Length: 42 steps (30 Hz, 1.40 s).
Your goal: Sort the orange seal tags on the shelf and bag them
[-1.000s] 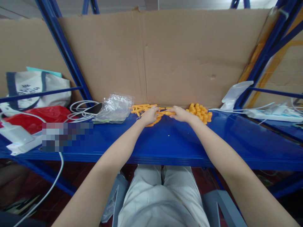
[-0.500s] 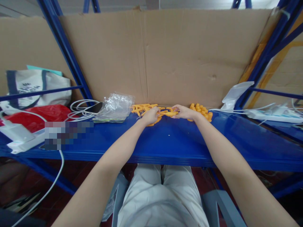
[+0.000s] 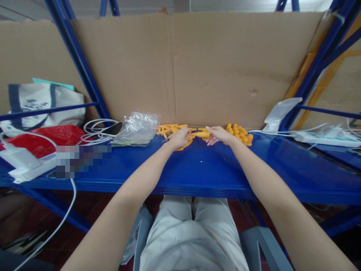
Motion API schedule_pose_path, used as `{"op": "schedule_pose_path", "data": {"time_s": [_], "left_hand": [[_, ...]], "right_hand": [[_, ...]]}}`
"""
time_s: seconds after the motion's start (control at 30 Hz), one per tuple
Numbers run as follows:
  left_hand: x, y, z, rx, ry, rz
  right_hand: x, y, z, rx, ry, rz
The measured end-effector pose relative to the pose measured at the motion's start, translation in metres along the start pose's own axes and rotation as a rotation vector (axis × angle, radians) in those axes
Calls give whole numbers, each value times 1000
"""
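At the back of the blue shelf, my left hand (image 3: 180,138) is closed on one end of a yellow-orange plastic piece (image 3: 201,134), whose other end points right. My right hand (image 3: 217,134) is beside that end, thumb above and fingers spread below; whether it touches the piece is hard to tell. Left of and behind my left hand lies a heap of thin, branching yellow plastic parts (image 3: 166,130), with small metal bits near it. Chunkier yellow parts (image 3: 239,132) sit bunched just past my right hand. The piece's exact kind is too small to make out.
Clear plastic bags (image 3: 139,126), a phone (image 3: 113,129) and white cables lie to the left, near a power strip (image 3: 34,170) and a red bag (image 3: 53,137). A cardboard panel (image 3: 214,67) rises behind the shelf (image 3: 203,177). Another power strip (image 3: 329,138) is at right.
The fingers of my right hand have loosened and spread apart around the end of the yellow piece. My left hand has stayed in nearly the same place.
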<state>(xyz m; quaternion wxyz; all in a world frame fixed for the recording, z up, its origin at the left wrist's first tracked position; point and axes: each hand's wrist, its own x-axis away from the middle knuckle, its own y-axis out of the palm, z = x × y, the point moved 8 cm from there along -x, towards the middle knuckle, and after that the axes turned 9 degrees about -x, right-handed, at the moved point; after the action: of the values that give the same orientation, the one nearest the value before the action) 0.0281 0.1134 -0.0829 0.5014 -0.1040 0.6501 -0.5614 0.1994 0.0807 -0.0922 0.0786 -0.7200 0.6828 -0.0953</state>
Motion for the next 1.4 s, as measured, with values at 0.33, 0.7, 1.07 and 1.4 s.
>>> {"op": "schedule_pose_path", "data": {"time_s": [0.33, 0.7, 1.07, 1.4], "left_hand": [[2, -4, -3, -7, -57, -1], [2, -7, -2, -28, -38, 36], [1, -6, -3, -48, -18, 41], [1, -8, 5, -69, 21, 35]], "right_hand": [[1, 1, -1, -59, -12, -189], [-5, 3, 9, 48, 46, -145], [-5, -1, 3, 91, -59, -136], [-10, -8, 5, 134, -98, -128]]}}
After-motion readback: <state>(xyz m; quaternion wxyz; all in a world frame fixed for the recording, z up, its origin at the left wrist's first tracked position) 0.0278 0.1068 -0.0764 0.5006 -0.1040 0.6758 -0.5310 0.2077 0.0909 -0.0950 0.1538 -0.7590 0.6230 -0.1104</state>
